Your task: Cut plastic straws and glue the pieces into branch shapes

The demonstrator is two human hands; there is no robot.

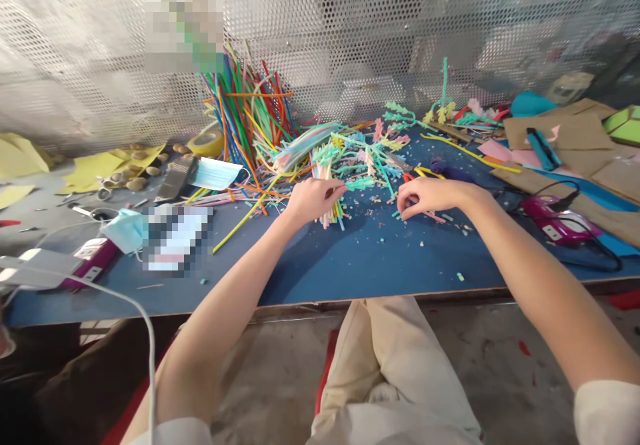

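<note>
My left hand [316,200] is closed, thumb and fingertips pinched at the end of a teal fuzzy piece [360,184], beside a pile of cut pastel stems [333,155]. To its right, my right hand [417,197] hangs low over the blue tabletop [350,258] with its fingers curled in. Small teal and red bits lie under and around its fingertips; whether it grips anything is too small to tell. Between and beyond the hands spread pastel fuzzy sprigs [377,155] in green, pink and yellow.
Long coloured stems [245,118] stand against a perforated metal screen [320,32]. At left are face masks [216,174], yellow tape [206,143], a purple power strip [93,262] and a white cable [150,338]. Brown cardboard [565,132] and another purple strip [557,220] lie right.
</note>
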